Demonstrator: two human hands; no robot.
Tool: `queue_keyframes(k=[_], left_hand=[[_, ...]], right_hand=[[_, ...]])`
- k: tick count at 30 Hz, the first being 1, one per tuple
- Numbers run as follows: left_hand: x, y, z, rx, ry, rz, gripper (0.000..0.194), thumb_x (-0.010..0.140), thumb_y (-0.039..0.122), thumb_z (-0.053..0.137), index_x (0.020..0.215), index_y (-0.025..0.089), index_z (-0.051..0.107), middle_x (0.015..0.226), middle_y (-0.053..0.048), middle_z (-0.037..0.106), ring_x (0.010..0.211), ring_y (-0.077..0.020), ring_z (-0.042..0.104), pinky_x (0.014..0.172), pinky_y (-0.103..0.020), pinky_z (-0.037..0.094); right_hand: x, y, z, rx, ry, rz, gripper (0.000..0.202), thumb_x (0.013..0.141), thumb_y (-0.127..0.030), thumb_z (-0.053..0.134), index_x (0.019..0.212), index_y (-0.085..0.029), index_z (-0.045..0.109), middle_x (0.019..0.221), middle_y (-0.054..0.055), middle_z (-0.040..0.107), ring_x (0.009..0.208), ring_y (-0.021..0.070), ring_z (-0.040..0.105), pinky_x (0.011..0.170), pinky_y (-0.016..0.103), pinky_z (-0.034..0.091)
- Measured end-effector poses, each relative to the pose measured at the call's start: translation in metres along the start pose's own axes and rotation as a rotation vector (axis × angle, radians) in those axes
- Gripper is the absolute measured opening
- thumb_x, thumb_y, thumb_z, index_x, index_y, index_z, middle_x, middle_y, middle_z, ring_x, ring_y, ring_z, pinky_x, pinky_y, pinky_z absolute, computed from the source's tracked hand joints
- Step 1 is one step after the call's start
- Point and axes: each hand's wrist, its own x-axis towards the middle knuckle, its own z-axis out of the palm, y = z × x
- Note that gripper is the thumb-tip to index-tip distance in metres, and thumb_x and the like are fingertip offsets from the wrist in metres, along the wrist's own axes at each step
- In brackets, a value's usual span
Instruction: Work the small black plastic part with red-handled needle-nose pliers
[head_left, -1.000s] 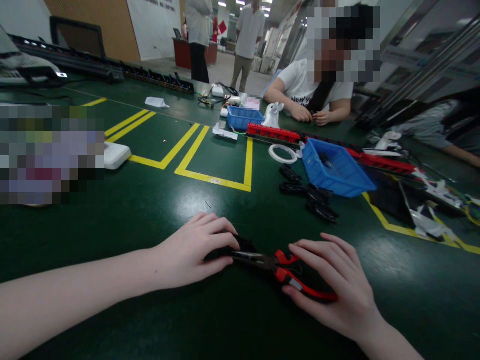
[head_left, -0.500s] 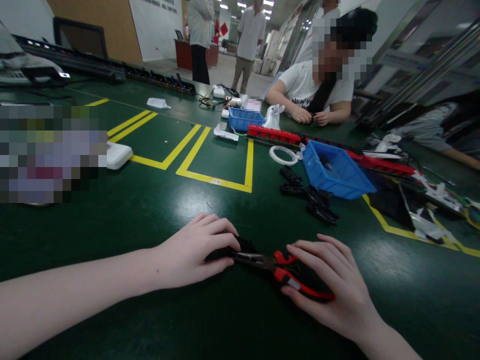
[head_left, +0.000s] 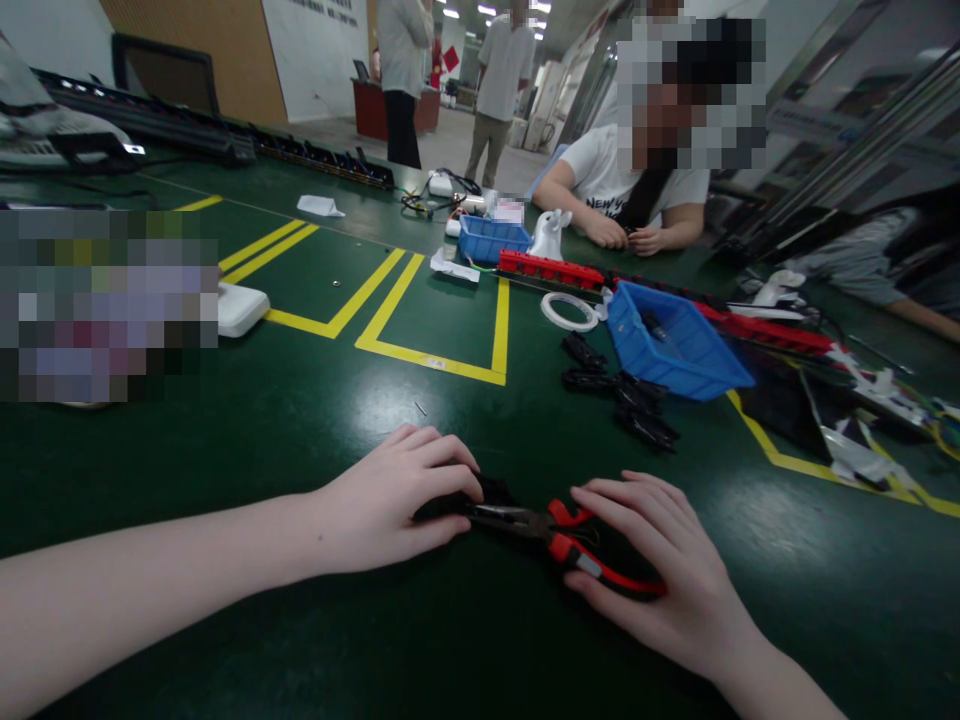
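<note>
Red-handled long-nose pliers (head_left: 574,548) lie low over the green table, with their jaws pointing left. My right hand (head_left: 667,575) is closed around the pliers' handles. A small black piece (head_left: 495,490) sits at the jaw tips, partly covered by fingers, so its kind is hard to make out. My left hand (head_left: 409,495) pinches this black piece from the left, thumb in front and fingers behind. Beyond the hands, a thin metal pin (head_left: 421,408) lies on the table.
Several black wrapped bundles (head_left: 622,390) lie beside a blue bin (head_left: 675,345) at the right. A roll of white tape (head_left: 568,312) is behind them. Left stands a white box (head_left: 244,310). Across the green table (head_left: 300,460), a co-worker (head_left: 630,190) sits with hands together.
Both hands, the pliers and the black piece stay almost in place. The right hand's fingers have shifted very slightly on the handles.
</note>
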Motion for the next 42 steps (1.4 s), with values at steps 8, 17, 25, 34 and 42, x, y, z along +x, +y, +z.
queue_keyframes(k=[8,17,25,34,42], left_hand=[[0.0002,-0.0004,-0.0008,0.007,-0.001,0.012,0.015,0.092,0.024,0.064,0.107,0.024,0.064,0.121,-0.002,0.062,0.109,-0.0223,0.056,0.095,-0.04,0.04],[0.0003,-0.0007,-0.0013,0.021,0.005,0.022,0.015,0.093,0.024,0.064,0.108,0.023,0.064,0.121,-0.003,0.063,0.109,-0.0224,0.057,0.097,-0.041,0.04],[0.0008,-0.0005,-0.0012,0.033,0.006,0.029,0.015,0.093,0.023,0.063,0.108,0.023,0.063,0.121,-0.003,0.063,0.108,-0.0224,0.057,0.096,-0.04,0.04],[0.0004,0.0001,-0.002,0.02,-0.009,0.023,0.015,0.094,0.023,0.061,0.109,0.022,0.063,0.121,-0.004,0.064,0.108,-0.0228,0.057,0.095,-0.04,0.041],[0.001,-0.0015,-0.0005,0.017,-0.004,0.036,0.015,0.093,0.021,0.062,0.108,0.022,0.063,0.123,-0.004,0.064,0.109,-0.0225,0.057,0.095,-0.04,0.041]], right_hand=[[0.0005,0.0021,0.0009,0.117,-0.087,0.104,0.053,0.085,-0.04,0.068,0.135,-0.027,0.053,0.12,0.01,0.065,0.105,0.0257,0.064,0.083,0.04,0.056],[0.0004,0.0011,0.0005,0.152,-0.124,0.143,0.054,0.085,-0.039,0.068,0.136,-0.029,0.052,0.123,0.008,0.063,0.107,0.0247,0.064,0.084,0.038,0.056],[0.0009,0.0009,0.0007,0.066,-0.066,0.075,0.055,0.084,-0.042,0.069,0.135,-0.027,0.052,0.116,0.009,0.067,0.103,0.0268,0.064,0.087,0.044,0.051],[0.0019,-0.005,-0.0031,-0.026,-0.01,0.027,0.052,0.084,-0.041,0.071,0.13,-0.025,0.056,0.11,0.008,0.071,0.096,0.025,0.067,0.087,0.044,0.046],[0.0034,-0.0034,-0.0034,-0.054,0.004,-0.015,0.05,0.084,-0.039,0.07,0.128,-0.02,0.056,0.109,0.01,0.07,0.096,0.0248,0.066,0.089,0.045,0.045]])
